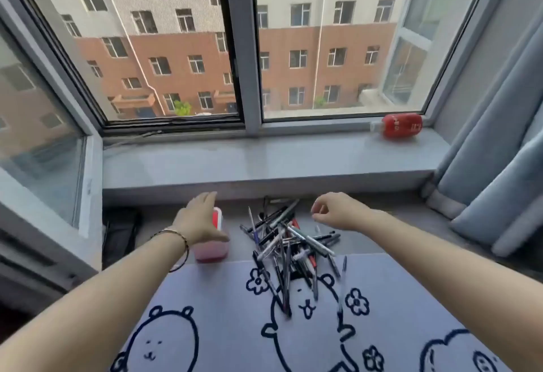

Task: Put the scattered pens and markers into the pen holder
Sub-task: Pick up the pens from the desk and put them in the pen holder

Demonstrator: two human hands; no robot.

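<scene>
The left hand (197,222) covers most of the red pen holder (214,249), so its opening is hidden and you can't tell what's inside. The pile of pens (289,247) overlaps so much that lower ones are buried (no counting them). Right hand (338,210) fingers curl away; can't tell if they pinch anything. Bottle (401,125) label is too blurry to read.
</scene>
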